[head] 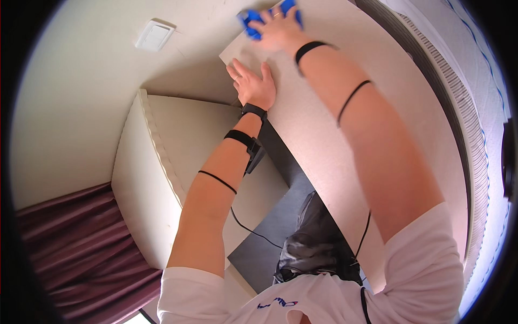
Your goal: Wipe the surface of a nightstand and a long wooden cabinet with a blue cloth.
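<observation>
My right hand (279, 30) reaches to the far end of a pale tabletop (307, 133). It presses on a bright blue cloth (254, 23), which shows between and around its fingers; hand and cloth are slightly blurred. Nearer to me, my left hand (255, 85) lies on the left edge of the same surface with its fingers and thumb spread and nothing in it. Dark straps and thin black bands circle both arms, and a ring is on each hand.
A white wall switch (155, 35) is on the wall at the upper left. Below it stands a cream box-like cabinet (194, 121). A maroon curtain (81, 247) hangs at the lower left. A ribbed pale edge (457, 93) and white fabric run along the right. A thin cable hangs near my legs.
</observation>
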Tool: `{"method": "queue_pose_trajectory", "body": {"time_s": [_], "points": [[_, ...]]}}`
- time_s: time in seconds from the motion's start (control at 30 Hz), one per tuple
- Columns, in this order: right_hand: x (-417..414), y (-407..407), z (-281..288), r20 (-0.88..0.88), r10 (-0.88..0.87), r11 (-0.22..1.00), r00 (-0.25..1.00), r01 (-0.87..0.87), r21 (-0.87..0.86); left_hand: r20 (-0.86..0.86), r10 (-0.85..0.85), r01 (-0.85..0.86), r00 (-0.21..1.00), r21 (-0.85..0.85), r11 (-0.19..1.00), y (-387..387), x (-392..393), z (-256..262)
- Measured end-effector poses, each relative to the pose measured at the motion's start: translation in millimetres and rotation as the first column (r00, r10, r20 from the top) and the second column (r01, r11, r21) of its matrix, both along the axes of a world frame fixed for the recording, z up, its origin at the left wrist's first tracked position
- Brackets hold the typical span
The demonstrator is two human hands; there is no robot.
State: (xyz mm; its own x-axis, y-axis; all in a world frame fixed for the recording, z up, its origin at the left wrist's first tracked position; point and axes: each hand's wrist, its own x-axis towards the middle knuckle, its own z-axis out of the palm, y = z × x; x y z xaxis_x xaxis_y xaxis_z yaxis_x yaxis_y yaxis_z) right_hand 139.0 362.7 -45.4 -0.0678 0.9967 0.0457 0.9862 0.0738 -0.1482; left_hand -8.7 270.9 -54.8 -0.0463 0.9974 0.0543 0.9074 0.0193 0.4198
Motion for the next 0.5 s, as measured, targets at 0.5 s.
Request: {"method": "queue_pose_trajectory", "body": {"time_s": [0.5], "points": [[90.8,-45.5,-13.3,-0.125,-0.343,0.908,0.931,0.362,0.209,-0.05,0.041,-0.042,0.998,-0.014,0.999,8.3,-11.0,-1.2]]}}
